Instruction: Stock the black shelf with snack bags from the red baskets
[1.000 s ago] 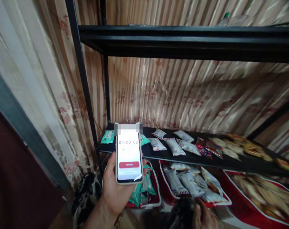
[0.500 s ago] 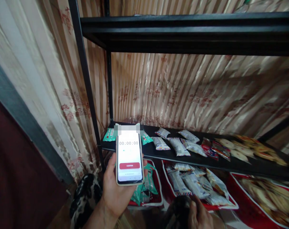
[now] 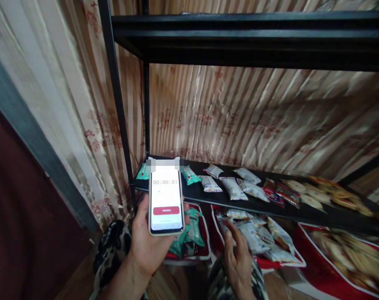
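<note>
My left hand (image 3: 152,250) is wrapped round a smartphone (image 3: 166,198) in a pale case, its lit screen facing me with a timer at 00:00:01 and a red button. To the right, my right hand (image 3: 238,257) is raised over my knee with fingers partly stretched and nothing in it. Its fingertips overlap the view of a red basket (image 3: 212,225) of silvery-white packets (image 3: 253,237); whether they touch cannot be told. Green packets (image 3: 194,228) lie in another red basket, partly hidden by the phone.
On the black shelf (image 3: 205,201) lie green packets (image 3: 191,176), several white packets (image 3: 233,188), red packets (image 3: 287,195) and pale flat round pieces (image 3: 312,202). A third red basket (image 3: 311,250) stands at lower right. An upper shelf (image 3: 239,35) crosses above; a striped curtain (image 3: 202,112) hangs behind.
My right hand has risen from my knee and moved left toward the phone, fingers extending. The timer went from 00:00:00 to 00:00:01. The phone sits slightly higher and further left in view.
</note>
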The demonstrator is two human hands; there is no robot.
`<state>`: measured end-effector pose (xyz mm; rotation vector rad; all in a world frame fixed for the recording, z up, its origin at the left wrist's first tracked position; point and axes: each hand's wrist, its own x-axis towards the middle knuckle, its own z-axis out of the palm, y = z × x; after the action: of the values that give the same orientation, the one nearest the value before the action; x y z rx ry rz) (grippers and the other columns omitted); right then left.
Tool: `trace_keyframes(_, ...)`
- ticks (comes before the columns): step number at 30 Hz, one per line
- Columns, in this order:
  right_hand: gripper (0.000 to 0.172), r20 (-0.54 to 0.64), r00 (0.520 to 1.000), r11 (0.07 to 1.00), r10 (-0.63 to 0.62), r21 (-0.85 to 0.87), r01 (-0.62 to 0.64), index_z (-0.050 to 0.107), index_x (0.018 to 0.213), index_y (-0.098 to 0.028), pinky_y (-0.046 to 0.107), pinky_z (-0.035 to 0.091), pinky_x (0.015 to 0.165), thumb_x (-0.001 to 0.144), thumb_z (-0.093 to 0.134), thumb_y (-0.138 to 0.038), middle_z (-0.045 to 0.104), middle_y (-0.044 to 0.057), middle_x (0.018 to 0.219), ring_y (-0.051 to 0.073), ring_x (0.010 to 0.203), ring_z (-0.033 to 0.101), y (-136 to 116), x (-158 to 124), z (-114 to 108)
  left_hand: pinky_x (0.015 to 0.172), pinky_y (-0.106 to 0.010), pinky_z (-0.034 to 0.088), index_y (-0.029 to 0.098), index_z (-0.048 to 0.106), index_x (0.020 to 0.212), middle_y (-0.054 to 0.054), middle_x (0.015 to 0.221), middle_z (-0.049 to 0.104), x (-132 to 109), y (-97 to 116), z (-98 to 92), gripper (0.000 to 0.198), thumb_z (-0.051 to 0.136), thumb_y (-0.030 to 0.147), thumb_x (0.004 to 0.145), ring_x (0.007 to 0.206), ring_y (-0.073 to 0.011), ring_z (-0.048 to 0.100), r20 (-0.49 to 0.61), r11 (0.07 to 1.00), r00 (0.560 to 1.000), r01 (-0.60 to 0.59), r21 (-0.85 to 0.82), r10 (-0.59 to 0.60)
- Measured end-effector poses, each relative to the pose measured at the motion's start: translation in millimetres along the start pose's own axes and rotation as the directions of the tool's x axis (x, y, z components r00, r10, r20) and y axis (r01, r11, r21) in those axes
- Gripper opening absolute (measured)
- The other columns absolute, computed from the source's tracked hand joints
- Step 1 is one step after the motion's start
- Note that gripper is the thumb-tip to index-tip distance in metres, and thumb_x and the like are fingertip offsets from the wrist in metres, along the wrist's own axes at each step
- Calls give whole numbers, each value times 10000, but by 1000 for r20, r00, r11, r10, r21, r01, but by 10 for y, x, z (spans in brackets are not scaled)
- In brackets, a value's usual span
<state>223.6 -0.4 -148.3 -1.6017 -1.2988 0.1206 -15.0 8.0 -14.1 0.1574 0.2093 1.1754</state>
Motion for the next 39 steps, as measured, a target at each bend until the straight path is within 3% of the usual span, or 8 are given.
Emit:
trace_keyframes(4,422,22,999,997,33,69,-35,606,998,-176,386,462,858,842,429,-525,660,102,1006,249,958,606,-86,3,122,889,-442,464,177,607,1185,-127,1086,680,-2,-18,8,440,451,453,881,985,-291,639,0,1000,1000,7,0,-7)
trace_keyframes(8,438,34,986,983,165,72,-167,581,827,-183,331,492,694,781,477,-606,645,56,771,212,714,608,237,-128,254,906,-435,453,166,606,1185,-119,1070,687,12,-14,38,461,457,470,872,1007,-295,629,-16,1000,1000,20,8,-19)
trace_keyframes(11,490,66,967,968,247,28,-249,564,734,-193,309,485,632,730,481,-676,639,47,691,205,643,605,528,-243,299,909,-425,449,174,588,1210,-111,1065,690,35,-5,46,467,452,469,876,1005,-287,630,8,1000,1000,26,15,-26)
trace_keyframes(14,515,119,955,962,273,-3,-274,572,711,-199,299,490,597,701,480,-705,653,49,674,210,621,620,704,-319,315,930,-432,434,176,571,1231,-114,1076,685,57,-3,33,473,453,467,877,1015,-285,626,29,999,999,33,11,-33)
trace_keyframes(18,482,184,958,975,220,1,-224,598,753,-199,286,508,617,710,505,-670,674,47,726,207,654,640,735,-348,345,921,-439,437,176,548,1256,-120,1067,688,71,-12,24,485,443,466,882,996,-281,634,23,999,999,31,6,-31)
trace_keyframes(28,488,159,971,984,179,-13,-180,604,750,-194,271,509,596,741,482,-667,668,45,702,187,611,625,768,-353,373,894,-414,457,184,575,1227,-111,1084,684,127,-10,27,470,425,473,888,1004,-278,633,52,999,998,41,13,-41)
trace_keyframes(39,495,153,964,976,216,-32,-214,611,737,-203,273,510,596,727,478,-680,677,40,708,195,614,638,789,-238,488,912,-437,450,192,563,1240,-111,1071,689,232,105,51,472,442,469,878,1008,-284,633,1,999,1000,17,45,-17)
